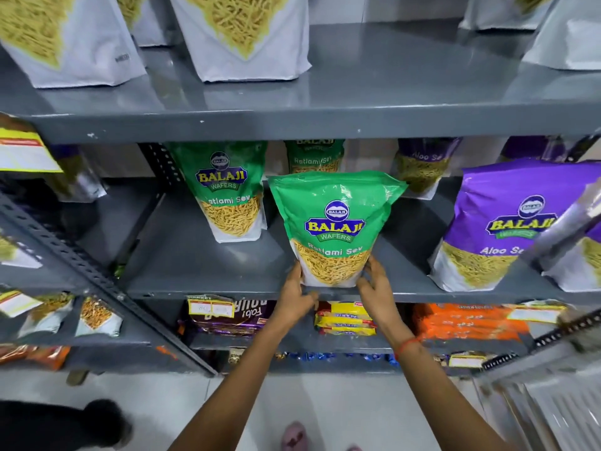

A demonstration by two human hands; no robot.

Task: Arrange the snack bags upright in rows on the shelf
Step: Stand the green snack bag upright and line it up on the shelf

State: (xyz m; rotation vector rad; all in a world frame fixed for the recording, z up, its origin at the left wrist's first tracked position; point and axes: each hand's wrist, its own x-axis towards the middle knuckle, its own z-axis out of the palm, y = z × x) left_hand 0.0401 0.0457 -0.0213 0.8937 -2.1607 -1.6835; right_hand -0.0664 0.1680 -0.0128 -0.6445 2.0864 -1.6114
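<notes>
Three grey metal shelf levels in view, pale floor below. Middle shelf (201, 255): front green Ratlami Sev bag (331, 229) upright at the near edge, centre. Left hand (297, 296) and right hand (374, 288) grasp its bottom corners. Second green bag (227, 190) stands farther back left, third green bag (313, 156) behind. Purple Aloo Sev bag (494, 222) right. White sev pouches (240, 34) above, biscuit packs (344, 319) below.

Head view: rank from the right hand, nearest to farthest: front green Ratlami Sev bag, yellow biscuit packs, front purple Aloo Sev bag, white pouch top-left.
From the right hand:
1. Front green Ratlami Sev bag, touching it, at the middle shelf's front edge.
2. Yellow biscuit packs, just below, on the shelf beneath.
3. Front purple Aloo Sev bag, to the right, same shelf.
4. White pouch, top shelf, far left.
</notes>
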